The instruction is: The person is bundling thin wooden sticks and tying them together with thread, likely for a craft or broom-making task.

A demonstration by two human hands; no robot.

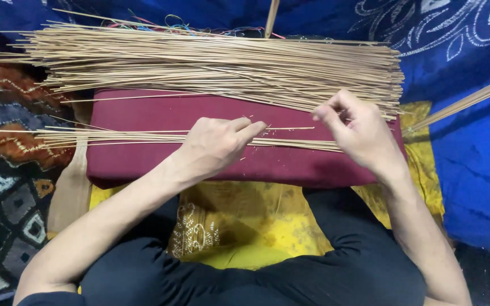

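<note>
Where thin sticks (211, 62) cover a maroon cushion (143, 158), each hand pinching one stick (282, 128); blue cloth (472, 147) around.

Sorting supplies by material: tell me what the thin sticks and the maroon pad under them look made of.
Thin sticks: probably bamboo or similar wood, pale tan, matte, straight and splinter-thin. Maroon pad: woven cloth cover, matte, soft rounded edges; filling hidden.

Both forearms reach forward; left hand (214, 144) lies palm-down, right hand (355, 130) pinches.
</note>
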